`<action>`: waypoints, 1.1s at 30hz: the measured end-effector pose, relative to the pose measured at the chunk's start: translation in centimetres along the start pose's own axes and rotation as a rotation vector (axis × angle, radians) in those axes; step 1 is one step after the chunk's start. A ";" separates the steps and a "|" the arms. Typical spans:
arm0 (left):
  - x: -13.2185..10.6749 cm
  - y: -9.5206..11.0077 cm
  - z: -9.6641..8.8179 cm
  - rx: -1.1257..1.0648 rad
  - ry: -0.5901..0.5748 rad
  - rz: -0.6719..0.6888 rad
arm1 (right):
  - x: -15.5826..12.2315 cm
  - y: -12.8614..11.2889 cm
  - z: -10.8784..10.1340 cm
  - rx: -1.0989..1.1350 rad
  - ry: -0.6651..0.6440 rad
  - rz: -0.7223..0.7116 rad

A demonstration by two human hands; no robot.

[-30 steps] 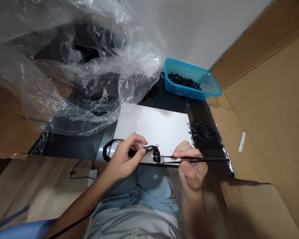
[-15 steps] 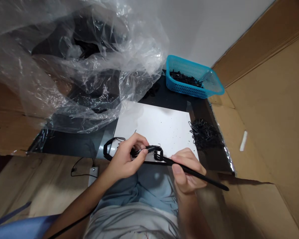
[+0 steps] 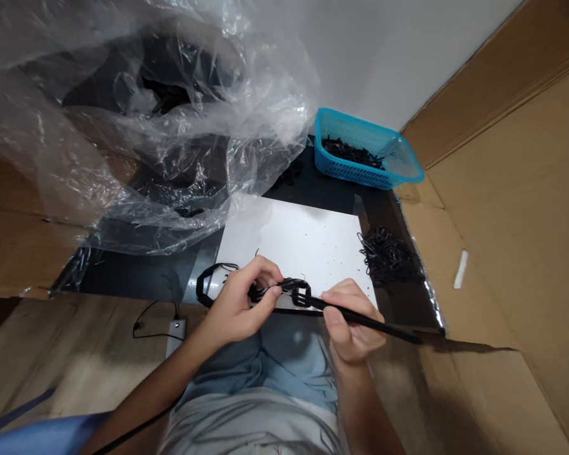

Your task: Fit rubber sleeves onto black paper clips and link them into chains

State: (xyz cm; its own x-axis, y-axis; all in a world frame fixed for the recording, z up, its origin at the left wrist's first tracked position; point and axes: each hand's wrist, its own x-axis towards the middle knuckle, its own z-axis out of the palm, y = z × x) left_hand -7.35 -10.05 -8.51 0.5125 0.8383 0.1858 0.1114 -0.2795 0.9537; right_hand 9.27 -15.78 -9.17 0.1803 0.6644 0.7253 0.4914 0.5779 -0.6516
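Note:
My left hand is closed in a pinch on a black strap that loops out to its left over the edge of a white sheet. A small black buckle sits on the strap between my hands. My right hand is closed around a thin black rod, whose tip meets the buckle and whose other end points right and down. Both hands hover at the near edge of the black table top, above my lap.
A blue basket with black pieces stands at the back right. A pile of black loops lies right of the sheet. A big crumpled clear plastic bag fills the left. Cardboard walls the right side.
The rod was level and lay across the buckle a second ago; now it slants down to the right with its tip at the buckle. My right hand dropped slightly and my left hand barely moved.

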 end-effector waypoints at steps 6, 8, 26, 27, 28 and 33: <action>-0.1 -0.1 -0.1 -0.014 -0.002 -0.008 | 0.0 0.2 -0.1 0.094 0.010 0.163; -0.2 -0.2 -0.1 -0.036 -0.002 -0.005 | 0.1 0.4 0.1 0.154 0.062 0.291; -0.1 -0.4 -0.4 -0.168 -0.057 -0.012 | 1.6 0.7 1.7 0.792 0.431 1.142; -0.1 -0.3 -0.4 -0.164 -0.053 -0.014 | 1.6 0.7 1.3 0.748 0.448 1.099; 0.0 -0.3 -0.4 -0.166 -0.048 -0.020 | 1.4 0.8 1.0 0.679 0.471 1.032; 0.1 -0.3 -0.3 -0.205 -0.035 -0.087 | -0.7 2.0 -1.5 0.037 0.497 0.361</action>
State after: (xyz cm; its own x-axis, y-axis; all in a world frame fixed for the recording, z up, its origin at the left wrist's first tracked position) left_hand -7.59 -9.72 -8.67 0.5385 0.8371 0.0961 -0.0173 -0.1030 0.9945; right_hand 11.39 -15.80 -10.59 0.7099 0.5258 0.4686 0.2973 0.3794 -0.8762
